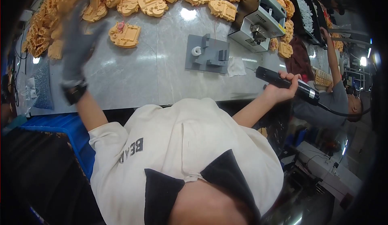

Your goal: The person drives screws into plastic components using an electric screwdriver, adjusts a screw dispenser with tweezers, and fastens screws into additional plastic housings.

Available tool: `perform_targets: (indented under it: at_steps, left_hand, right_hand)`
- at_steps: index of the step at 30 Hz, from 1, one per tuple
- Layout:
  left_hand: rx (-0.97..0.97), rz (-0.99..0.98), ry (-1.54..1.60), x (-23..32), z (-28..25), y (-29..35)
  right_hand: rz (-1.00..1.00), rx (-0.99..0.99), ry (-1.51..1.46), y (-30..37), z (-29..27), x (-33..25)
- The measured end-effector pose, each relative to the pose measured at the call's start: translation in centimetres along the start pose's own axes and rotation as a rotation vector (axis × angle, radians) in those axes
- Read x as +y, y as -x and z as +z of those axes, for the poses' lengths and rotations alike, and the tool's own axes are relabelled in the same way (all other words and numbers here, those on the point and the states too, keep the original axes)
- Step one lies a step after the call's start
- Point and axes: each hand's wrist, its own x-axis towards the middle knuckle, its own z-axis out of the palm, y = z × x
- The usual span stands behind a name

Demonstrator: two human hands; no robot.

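My right hand (pixel 285 88) is closed around a black electric screwdriver (pixel 279 79), whose tip points left above the table. A cable trails from its back end to the right. My left hand (pixel 79 43), in a grey glove, reaches out over the far left of the table, smeared by motion. Its thumb stands apart from the fingers, and I see nothing held. Nearest to it are piled yellow plastic housings (pixel 40 33) and a single housing (pixel 125 35) with a small red part. A grey fixture block (pixel 207 54) with upright posts and a white ring lies between my hands, untouched.
A metal box-shaped machine (pixel 258 21) stands behind the fixture, with a white cloth (pixel 236 66) in front. More housings (pixel 153 3) line the back. A bag of small parts (pixel 42 87) lies left, above a blue crate (pixel 60 124). Another person (pixel 327 104) works at right.
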Motion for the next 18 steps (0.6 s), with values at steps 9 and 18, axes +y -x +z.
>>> perform_targets:
  at_steps: [9, 18]
  left_hand:
    - [0.288, -0.039, 0.972, 5.6, 3.5, -0.1]
    - [0.242, 0.156, 0.905, 14.2, -1.5, -1.2]
  right_hand:
    - [0.004, -0.049, 0.076, 0.3, -1.1, 2.6]
    - [0.112, -0.147, 0.104, 4.1, 3.6, 5.7]
